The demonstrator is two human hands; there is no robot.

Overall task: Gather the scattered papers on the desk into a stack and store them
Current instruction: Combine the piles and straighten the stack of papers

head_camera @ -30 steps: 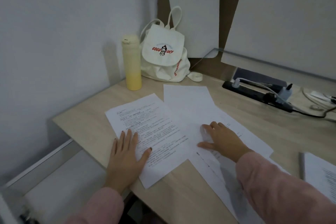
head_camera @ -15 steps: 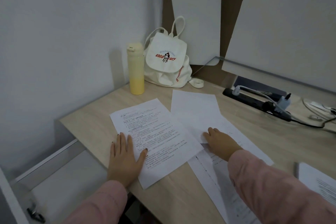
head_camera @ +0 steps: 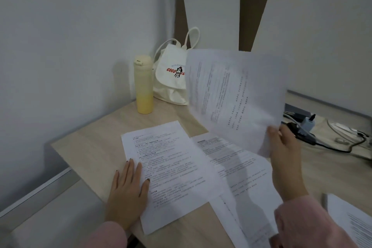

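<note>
So, light wood desk (head_camera: 96, 147) in a corner. One raised sheet (head_camera: 231, 96) is up in the air over the far middle. The left sheet (head_camera: 171, 171) lies flat, overlapping the middle sheet (head_camera: 237, 171), with more paper (head_camera: 352, 221) at the near right edge. A canvas backpack (head_camera: 171, 78) and a yellow bottle (head_camera: 144, 86) stand far back. The right hand (head_camera: 285, 151) pinches the raised sheet's near corner. The left hand (head_camera: 128, 189) presses flat, fingers straight, on the left sheet.

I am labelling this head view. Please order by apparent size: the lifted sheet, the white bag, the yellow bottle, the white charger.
1. lifted sheet, held nearer the camera, which enlarges it
2. white bag, partly hidden behind the sheet
3. yellow bottle
4. white charger
</note>
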